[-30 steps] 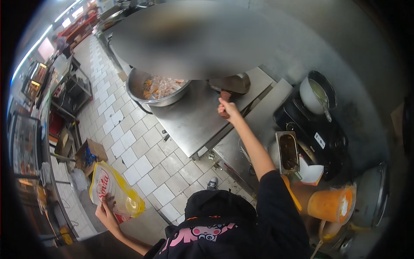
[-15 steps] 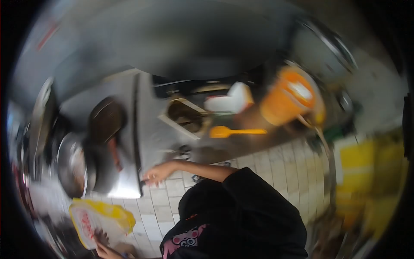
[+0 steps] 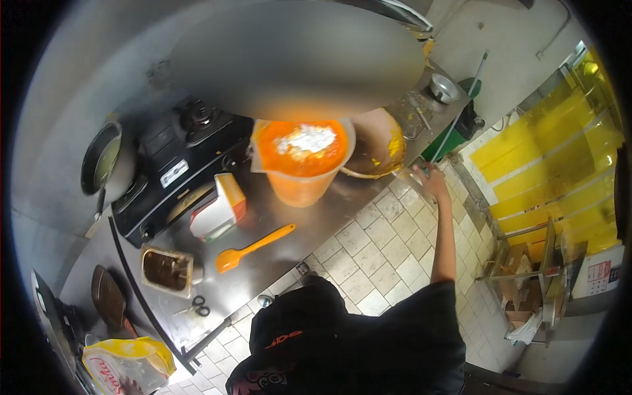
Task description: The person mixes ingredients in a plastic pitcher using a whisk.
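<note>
At the lower left edge is a yellow and white plastic bag (image 3: pixel 125 362) with red lettering. Dark fingers of my left hand (image 3: pixel 133 386) show against its clear part, mostly hidden, and the bag hangs from them. My right hand (image 3: pixel 430 180) reaches out to the counter's right edge with curled fingers, beside a brown bowl (image 3: pixel 375 141) smeared with yellow. What those fingers hold is unclear; a long pole's lower end lies close by. Left of the bowl stands a clear pitcher (image 3: pixel 296 187) of orange mixture topped with white powder. An orange spatula (image 3: pixel 257 247) rests in front.
On the steel counter (image 3: pixel 263 289) are an open carton (image 3: pixel 220 207), a rectangular tin with brown contents (image 3: pixel 166 271), and scissors (image 3: pixel 197 305). A black stove (image 3: pixel 178 171) stands behind, with a pan (image 3: pixel 105 161) at its left. Yellow strip curtains (image 3: pixel 546 158) hang at right.
The view has swung right and sharpened. My right hand has gone from the counter's front left edge to its right end by the bowl. The bag stays at the lower left.
</note>
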A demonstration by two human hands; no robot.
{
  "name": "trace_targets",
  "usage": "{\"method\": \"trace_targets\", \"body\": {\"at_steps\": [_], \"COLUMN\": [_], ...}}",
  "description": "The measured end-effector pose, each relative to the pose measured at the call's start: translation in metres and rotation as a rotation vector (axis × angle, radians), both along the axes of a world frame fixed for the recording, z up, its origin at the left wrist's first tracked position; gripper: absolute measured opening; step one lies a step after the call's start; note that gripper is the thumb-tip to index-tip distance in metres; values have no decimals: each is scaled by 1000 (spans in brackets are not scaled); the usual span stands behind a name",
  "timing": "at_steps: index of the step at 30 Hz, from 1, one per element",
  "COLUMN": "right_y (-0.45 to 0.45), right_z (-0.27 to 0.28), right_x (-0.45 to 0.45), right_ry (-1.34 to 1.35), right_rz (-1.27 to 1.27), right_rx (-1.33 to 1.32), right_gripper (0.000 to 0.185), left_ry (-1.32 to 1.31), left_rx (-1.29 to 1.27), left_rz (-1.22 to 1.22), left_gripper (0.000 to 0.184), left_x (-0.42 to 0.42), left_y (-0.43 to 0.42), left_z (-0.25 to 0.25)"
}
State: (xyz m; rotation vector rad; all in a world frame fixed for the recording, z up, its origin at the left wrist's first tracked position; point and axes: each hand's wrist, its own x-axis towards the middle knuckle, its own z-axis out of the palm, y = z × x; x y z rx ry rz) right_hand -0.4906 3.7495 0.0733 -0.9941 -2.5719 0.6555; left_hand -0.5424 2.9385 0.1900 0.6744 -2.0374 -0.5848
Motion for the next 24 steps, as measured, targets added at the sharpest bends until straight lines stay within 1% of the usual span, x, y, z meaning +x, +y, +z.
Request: {"method": "trace_targets", "body": {"at_steps": [1, 2, 3, 4, 6, 7, 9, 12, 15, 19, 21, 24], "right_y": [50, 63, 72, 51, 40, 35, 19, -20, -47, -66, -73, -85], "right_z": [-47, -49, -53, -37, -33, -41, -55, -49, -27, 12, 33, 68], "right_x": [11, 10, 14, 11, 13, 18, 25, 27, 25, 30, 41, 56], "right_ry": [-220, -439, -487, -523, -474, -475, -266, -61, 77, 111, 116, 134], "right_rz": [35, 73, 100, 130, 221, 223, 242, 109, 107, 71, -58, -163], "right_rx": [-132, -264, -663, -1065, -1156, -1158, -1404, -1636, -1608, -1560, -1515, -1378], "right_gripper": [54, 62, 66, 71, 52, 52, 32, 26, 29, 28, 26, 24], "left_ry": [1, -1, -4, 0, -3, -2, 1, 3, 3, 12, 12, 18], "left_rx": [-9, -11, -13, -14, -21, -20, -17, -13, -9, -1, 10, 35], "left_rz": [2, 12, 24, 39, 75, 86, 97, 104, 114, 136, 140, 169], "left_gripper": [38, 38, 38, 38, 38, 38, 38, 38, 38, 39, 39, 39], "left_x": [-6, -12, -15, -18, -22, -25, -29, -31, -30, -27, -26, -8], "left_y": [11, 19, 27, 35, 45, 50, 59, 68, 73, 70, 64, 46], "left_z": [-1, -1, -3, -3, -3, -4, -3, -4, -7, -9, -11, -14]}}
